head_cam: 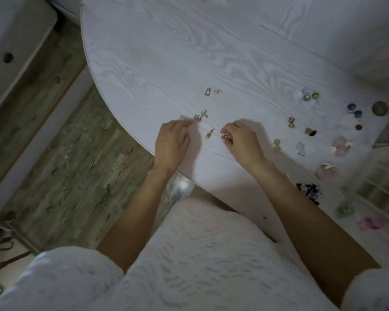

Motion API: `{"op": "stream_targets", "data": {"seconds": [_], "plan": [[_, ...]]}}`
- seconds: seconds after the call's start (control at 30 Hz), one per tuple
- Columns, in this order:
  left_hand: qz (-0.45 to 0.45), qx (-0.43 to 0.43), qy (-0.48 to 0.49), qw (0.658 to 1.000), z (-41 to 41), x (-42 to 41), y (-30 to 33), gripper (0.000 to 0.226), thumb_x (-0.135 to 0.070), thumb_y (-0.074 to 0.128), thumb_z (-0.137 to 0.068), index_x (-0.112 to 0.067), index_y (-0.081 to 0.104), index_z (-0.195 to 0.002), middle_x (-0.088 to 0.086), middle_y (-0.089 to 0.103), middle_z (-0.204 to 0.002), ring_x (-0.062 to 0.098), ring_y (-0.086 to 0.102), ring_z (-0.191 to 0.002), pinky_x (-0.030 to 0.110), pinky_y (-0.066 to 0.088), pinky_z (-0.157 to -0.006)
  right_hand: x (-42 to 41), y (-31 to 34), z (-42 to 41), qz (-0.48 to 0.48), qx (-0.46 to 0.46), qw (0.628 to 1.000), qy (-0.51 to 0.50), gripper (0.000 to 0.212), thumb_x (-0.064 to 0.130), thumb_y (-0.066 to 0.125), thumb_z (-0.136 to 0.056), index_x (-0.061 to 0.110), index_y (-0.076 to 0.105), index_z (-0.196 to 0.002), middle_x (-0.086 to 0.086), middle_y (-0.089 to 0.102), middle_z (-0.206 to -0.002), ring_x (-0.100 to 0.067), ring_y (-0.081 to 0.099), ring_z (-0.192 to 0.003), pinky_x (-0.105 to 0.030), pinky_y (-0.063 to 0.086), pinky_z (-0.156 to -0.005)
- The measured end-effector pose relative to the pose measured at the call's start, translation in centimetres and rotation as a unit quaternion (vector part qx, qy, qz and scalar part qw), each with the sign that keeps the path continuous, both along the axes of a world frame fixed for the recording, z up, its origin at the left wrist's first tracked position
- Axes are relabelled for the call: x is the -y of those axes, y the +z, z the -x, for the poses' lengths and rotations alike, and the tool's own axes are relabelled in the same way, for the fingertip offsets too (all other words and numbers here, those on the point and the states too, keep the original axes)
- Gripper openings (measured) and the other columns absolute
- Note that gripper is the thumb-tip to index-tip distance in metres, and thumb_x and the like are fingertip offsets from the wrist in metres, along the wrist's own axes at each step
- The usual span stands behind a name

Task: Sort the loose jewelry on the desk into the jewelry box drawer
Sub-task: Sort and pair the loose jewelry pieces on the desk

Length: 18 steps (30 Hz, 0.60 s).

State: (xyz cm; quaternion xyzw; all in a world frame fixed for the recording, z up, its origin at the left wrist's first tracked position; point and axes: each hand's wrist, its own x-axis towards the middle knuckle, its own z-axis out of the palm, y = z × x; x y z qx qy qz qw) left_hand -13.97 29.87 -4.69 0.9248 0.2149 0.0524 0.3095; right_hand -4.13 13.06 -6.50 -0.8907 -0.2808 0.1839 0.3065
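Pale wood-grain counter (166,52) over a worn plank floor (65,142), loose jewelry scattered across it: two gold charms (212,92) far of centre, coloured earrings (310,96) and beads (355,111) right, compartmented drawer (377,187) at the near right edge. Left grip (171,142) reaching with fingers extended toward a clear piece (197,117) beside a gold bow (203,113), whether touching unclear. Right grip (240,140) curled, pinching a small gold piece (224,136), a gold earring (210,134) lying just left of it.

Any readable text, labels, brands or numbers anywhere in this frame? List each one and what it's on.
None. The desk, the loose jewelry and the divided jewelry box drawer show no legible writing. Any markings on the small pieces are too small and blurred to read.
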Motion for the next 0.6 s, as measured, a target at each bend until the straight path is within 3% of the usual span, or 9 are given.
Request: {"op": "stream_targets", "data": {"seconds": [0.17, 0.3, 0.47, 0.6], "plan": [[0.079, -0.043, 0.067, 0.994, 3.0, 2.5, 0.4, 0.033, -0.017, 0.064, -0.084, -0.018, 0.059, -0.116, -0.003, 0.064, -0.105, 0.008, 0.055, -0.083, 0.022, 0.045, -0.077, 1.0, 0.3, 1.5, 0.011, -0.015, 1.000, 0.006, 0.025, -0.006, 0.059, -0.082, 0.002, 0.062, -0.105, -0.015, 0.060, -0.103, -0.025, 0.060, -0.090, -0.037, 0.050, -0.086], [0.110, -0.053, 0.094, 0.988, 1.7, 3.6, -0.5, 0.035, -0.028, 0.067, -0.082, -0.021, 0.060, -0.116, -0.003, 0.062, -0.101, 0.006, 0.054, -0.082, 0.023, 0.047, -0.079, 1.4, 0.5, 2.2, 0.011, -0.011, 0.999, -0.032, 0.032, -0.004, 0.059, -0.083, 0.004, 0.059, -0.113, -0.014, 0.060, -0.105, -0.023, 0.059, -0.091, -0.036, 0.050, -0.086], [0.087, -0.039, 0.056, 0.994, -1.2, 3.7, -1.8, 0.032, -0.032, 0.066, -0.081, -0.023, 0.060, -0.112, -0.002, 0.061, -0.102, 0.009, 0.055, -0.085, 0.021, 0.043, -0.078, 0.6, 0.3, 2.1, -0.010, 0.010, 0.998, -0.063, 0.029, 0.004, 0.066, -0.081, 0.006, 0.062, -0.109, -0.011, 0.060, -0.104, -0.020, 0.061, -0.083, -0.030, 0.050, -0.078], [0.059, -0.033, 0.009, 0.998, -2.3, 3.4, -2.1, 0.018, -0.022, 0.065, -0.082, -0.017, 0.064, -0.098, 0.001, 0.064, -0.094, 0.018, 0.058, -0.086, 0.028, 0.046, -0.075, -0.4, 0.2, 1.6, 0.002, 0.024, 0.998, -0.063, 0.021, 0.005, 0.067, -0.081, 0.005, 0.063, -0.102, -0.010, 0.063, -0.093, -0.020, 0.060, -0.078, -0.036, 0.052, -0.076]]}}
